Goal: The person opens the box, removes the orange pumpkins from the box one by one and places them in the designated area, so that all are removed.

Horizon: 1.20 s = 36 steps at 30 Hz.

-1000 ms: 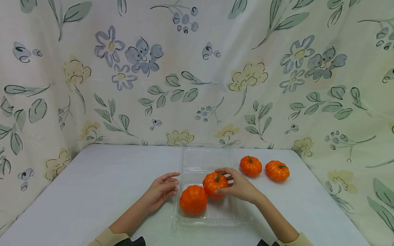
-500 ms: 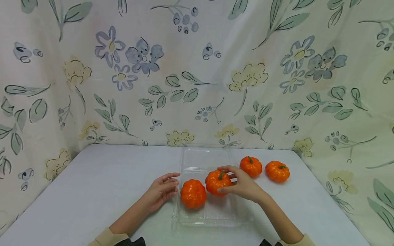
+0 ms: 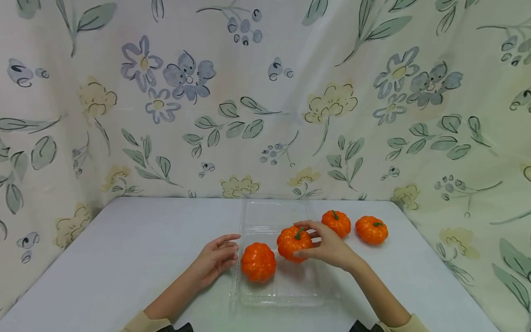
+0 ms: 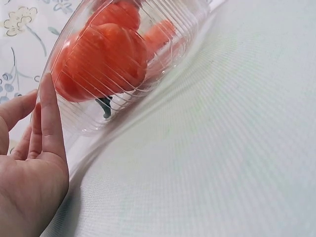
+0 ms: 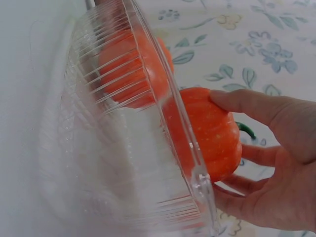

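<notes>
My right hand [image 3: 332, 249] grips an orange toy pumpkin [image 3: 293, 245] with a green stem, thumb on one side and fingers on the other. In the right wrist view this pumpkin [image 5: 212, 133] is at the rim of the clear plastic container [image 3: 286, 302], partly seen through its wall. Another orange pumpkin [image 3: 258, 263] lies inside the container's left half. Its stem is hidden in the head view but shows low down through the wall in the left wrist view. My left hand [image 3: 215, 260] rests its extended fingertips against the container's left side, holding nothing.
The container's clear lid [image 3: 275, 214] lies opened toward the back. Two more orange pumpkins [image 3: 336, 223] [image 3: 371, 230] sit on the white table [image 3: 157, 240] at the back right. A floral curtain [image 3: 249, 152] hangs behind the table.
The right hand has moved the gripped pumpkin slightly up and right. The other pumpkin has shifted a little toward the back of the container. The left hand keeps its place.
</notes>
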Tool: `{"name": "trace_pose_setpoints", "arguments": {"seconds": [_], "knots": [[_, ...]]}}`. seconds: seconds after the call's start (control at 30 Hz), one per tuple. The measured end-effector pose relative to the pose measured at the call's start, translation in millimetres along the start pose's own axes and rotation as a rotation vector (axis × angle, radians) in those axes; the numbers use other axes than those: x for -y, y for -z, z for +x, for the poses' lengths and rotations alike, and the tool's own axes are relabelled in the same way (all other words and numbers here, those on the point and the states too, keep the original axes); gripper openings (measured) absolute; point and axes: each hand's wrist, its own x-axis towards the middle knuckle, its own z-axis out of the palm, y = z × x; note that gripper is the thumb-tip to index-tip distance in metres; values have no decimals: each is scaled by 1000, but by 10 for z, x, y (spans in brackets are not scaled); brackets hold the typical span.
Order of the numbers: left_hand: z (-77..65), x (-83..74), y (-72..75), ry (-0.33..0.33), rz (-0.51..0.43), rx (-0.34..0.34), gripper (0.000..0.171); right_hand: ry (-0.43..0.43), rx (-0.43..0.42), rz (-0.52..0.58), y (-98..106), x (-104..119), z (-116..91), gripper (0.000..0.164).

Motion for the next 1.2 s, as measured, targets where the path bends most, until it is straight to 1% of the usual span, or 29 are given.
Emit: {"name": "trace_pose_setpoints", "arguments": {"seconds": [0.2,0.3,0.53,0.73,1.0,1.2], "knots": [[-13,-6,3,4,-14,-2,35,-18,-9,-7,17,12,-3,64],[-9,-1,4,7,-20,1,35,-29,-10,7,31,29,-11,65],[-5,7,10,12,-20,-4,36,-28,-16,23,74,32,-40,65],[-8,3,8,13,-13,-7,37,-67,-35,28,128,-6,-90,64],[-14,-1,1,12,-10,-7,39,-80,-54,35,178,-10,-159,65],[-18,-4,6,13,-4,-6,39,-104,-63,10,230,-25,-235,67]]}}
